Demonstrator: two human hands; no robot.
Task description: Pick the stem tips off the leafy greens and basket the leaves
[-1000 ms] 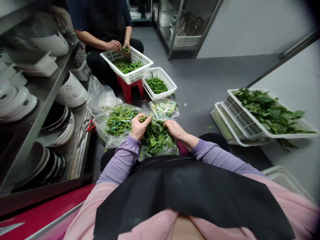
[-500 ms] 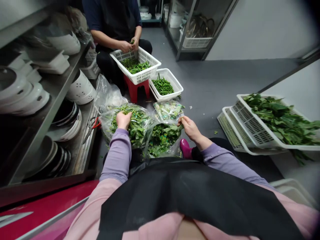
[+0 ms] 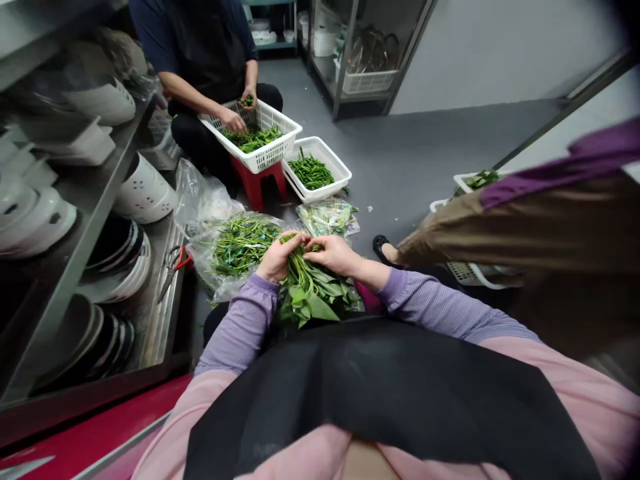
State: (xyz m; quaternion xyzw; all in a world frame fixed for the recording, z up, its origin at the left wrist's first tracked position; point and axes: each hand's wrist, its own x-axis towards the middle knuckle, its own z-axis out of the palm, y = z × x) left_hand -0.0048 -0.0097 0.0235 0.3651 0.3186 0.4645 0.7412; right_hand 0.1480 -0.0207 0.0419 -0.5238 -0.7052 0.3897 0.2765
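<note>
My left hand (image 3: 278,258) and my right hand (image 3: 334,253) are both closed around the stem end of a bunch of leafy greens (image 3: 310,293) held over my lap, leaves pointing toward me. Just beyond my hands lies a clear plastic bag of cut green stems (image 3: 237,245) on the floor, with a smaller bag of greens (image 3: 329,217) to its right. A black apron covers my lap below the bunch.
A seated person (image 3: 200,47) across sorts green beans in a white basket (image 3: 273,155) on a red stool (image 3: 257,183); another white basket of beans (image 3: 345,175) sits beside it. Someone's leg (image 3: 525,230) crosses at right. Shelves of white dishes (image 3: 65,187) line the left; scissors (image 3: 173,261) lie there.
My left hand came back from the bag of stems and my right from the smaller bag; both now grip a fresh bunch. A passer-by's leg now hides the baskets at right.
</note>
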